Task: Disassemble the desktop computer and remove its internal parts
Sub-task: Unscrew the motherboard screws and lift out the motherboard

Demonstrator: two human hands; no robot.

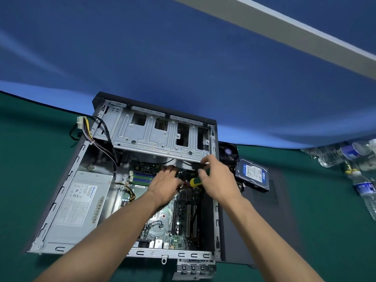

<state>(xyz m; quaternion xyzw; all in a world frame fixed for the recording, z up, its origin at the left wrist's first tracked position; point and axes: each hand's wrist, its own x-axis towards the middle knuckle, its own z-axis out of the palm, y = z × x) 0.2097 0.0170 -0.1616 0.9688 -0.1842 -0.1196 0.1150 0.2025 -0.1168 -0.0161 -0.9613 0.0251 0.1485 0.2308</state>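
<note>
The open desktop case (61,190) lies on its side on the green table. Inside it are the green motherboard (162,222), a grey power supply (79,206) at the left and a raised metal drive cage (154,135) at the back. My left hand (164,184) reaches down onto the motherboard under the cage edge, fingertips hidden among cables. My right hand (217,178) holds a screwdriver with a green and yellow handle (198,180), its tip hidden behind my hands near the board.
A removed hard drive (252,174) and a black fan (228,152) lie right of the case on the dark side panel (264,220). Plastic water bottles (345,153) lie at the far right. A white power connector with loose wires (81,123) hangs outside the case's left rear.
</note>
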